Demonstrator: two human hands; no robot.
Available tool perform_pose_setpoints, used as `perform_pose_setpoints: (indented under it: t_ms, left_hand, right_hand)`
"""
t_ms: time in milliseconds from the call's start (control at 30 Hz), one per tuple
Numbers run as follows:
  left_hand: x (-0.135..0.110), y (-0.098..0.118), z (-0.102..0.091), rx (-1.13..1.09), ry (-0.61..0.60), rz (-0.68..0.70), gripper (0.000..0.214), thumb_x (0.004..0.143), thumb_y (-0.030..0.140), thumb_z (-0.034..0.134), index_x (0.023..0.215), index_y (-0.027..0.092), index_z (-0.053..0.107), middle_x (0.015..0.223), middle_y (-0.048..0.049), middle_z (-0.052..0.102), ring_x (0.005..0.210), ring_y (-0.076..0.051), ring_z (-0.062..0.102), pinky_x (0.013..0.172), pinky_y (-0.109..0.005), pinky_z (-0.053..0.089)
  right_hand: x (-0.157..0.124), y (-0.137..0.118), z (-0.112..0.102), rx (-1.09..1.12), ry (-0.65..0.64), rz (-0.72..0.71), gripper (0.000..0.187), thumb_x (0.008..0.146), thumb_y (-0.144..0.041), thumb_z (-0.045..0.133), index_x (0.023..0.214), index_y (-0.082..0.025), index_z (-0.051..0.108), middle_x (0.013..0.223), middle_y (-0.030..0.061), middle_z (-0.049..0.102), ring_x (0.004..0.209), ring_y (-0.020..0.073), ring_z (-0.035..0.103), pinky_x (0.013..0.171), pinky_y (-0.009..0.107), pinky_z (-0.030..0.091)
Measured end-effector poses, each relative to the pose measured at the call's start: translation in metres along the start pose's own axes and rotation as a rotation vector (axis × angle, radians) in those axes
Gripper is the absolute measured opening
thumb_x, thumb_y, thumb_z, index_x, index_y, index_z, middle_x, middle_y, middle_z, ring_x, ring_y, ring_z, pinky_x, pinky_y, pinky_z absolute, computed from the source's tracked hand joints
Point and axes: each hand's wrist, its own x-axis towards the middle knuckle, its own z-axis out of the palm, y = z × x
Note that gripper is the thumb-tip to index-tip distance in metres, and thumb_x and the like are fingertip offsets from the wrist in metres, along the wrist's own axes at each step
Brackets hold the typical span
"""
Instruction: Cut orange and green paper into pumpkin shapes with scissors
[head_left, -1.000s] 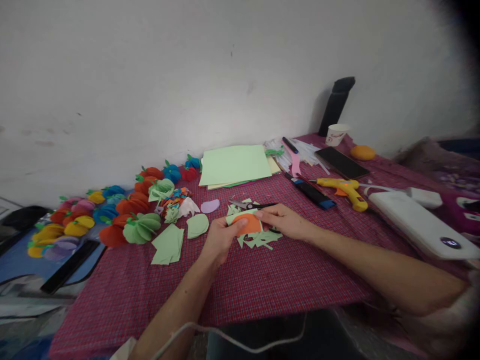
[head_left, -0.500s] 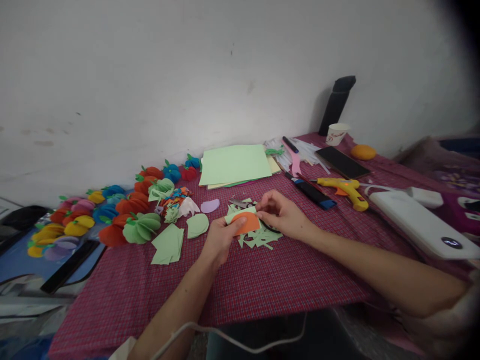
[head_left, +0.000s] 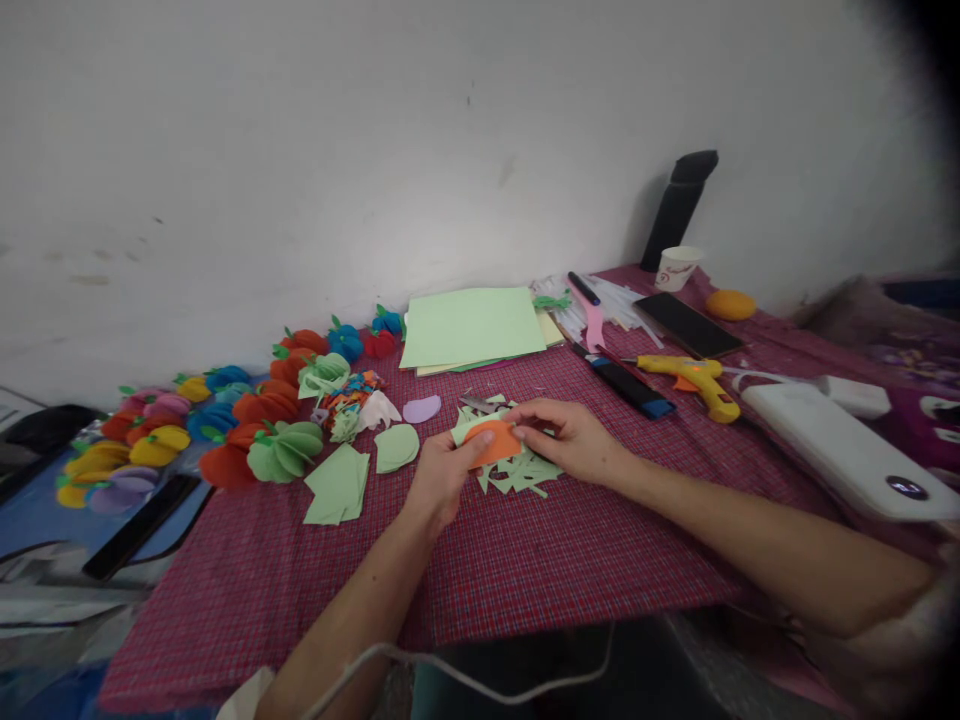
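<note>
An orange half-round paper piece (head_left: 499, 449) lies over a light green paper (head_left: 465, 432), both held above the table. My left hand (head_left: 437, 478) pinches the two from the left, its thumb on top of the orange. At their right edge, the fingers of my right hand (head_left: 576, 438) are closed on the papers; the exact grip is partly hidden. Beneath lie light green paper scraps (head_left: 517, 477) and a pair of scissors (head_left: 477, 403), mostly covered by the hand and scraps. Left of my hands are cut green pieces (head_left: 395, 448), green squares (head_left: 337, 487) and a lilac piece (head_left: 421, 408).
Colourful paper pumpkins (head_left: 266, 404) crowd the left. Green sheets (head_left: 474, 325) are stacked at the back. On the right lie a box cutter (head_left: 630, 383), a yellow glue gun (head_left: 694, 378), a phone (head_left: 688, 324), a white power bank (head_left: 840, 450) and a paper cup (head_left: 678, 268).
My right hand's fingers have lowered and closed on the right side of the papers. My left hand keeps its pinch. The view has shifted slightly.
</note>
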Motion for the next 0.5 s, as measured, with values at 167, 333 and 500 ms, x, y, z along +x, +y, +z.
perform_pose_setpoints:
  t_ms: [167, 333, 500]
  left_hand:
    - [0.0007, -0.0021, -0.0012, 0.029, 0.011, -0.003, 0.033, 0.061, 0.035, 0.069, 0.083, 0.01, 0.067, 0.07, -0.0055, 0.066, 0.06, -0.011, 0.054, 0.05, -0.02, 0.038]
    - [0.0015, -0.0033, -0.0019, 0.041, 0.004, 0.011, 0.036, 0.06, 0.035, 0.069, 0.086, 0.011, 0.067, 0.07, -0.0056, 0.066, 0.059, -0.011, 0.054, 0.049, -0.02, 0.037]
    - [0.0024, -0.0047, -0.003, 0.041, 0.016, 0.01, 0.036, 0.059, 0.036, 0.069, 0.085, 0.01, 0.068, 0.07, -0.0059, 0.066, 0.058, -0.011, 0.054, 0.048, -0.02, 0.037]
  right_hand:
    - [0.0006, -0.0004, -0.0011, -0.006, -0.005, -0.024, 0.018, 0.079, -0.022, 0.05, 0.092, -0.019, 0.063, 0.087, 0.0028, 0.066, 0.076, 0.0127, 0.06, 0.068, 0.024, 0.047]
    - [0.0012, 0.0006, -0.0007, -0.014, -0.004, -0.026, 0.018, 0.079, -0.021, 0.05, 0.092, -0.019, 0.063, 0.086, 0.0025, 0.066, 0.075, 0.0121, 0.059, 0.066, 0.023, 0.047]
    - [0.0013, 0.0007, -0.0016, -0.027, -0.01, -0.035, 0.018, 0.079, -0.021, 0.05, 0.092, -0.019, 0.063, 0.085, 0.0025, 0.065, 0.075, 0.0123, 0.059, 0.068, 0.025, 0.046]
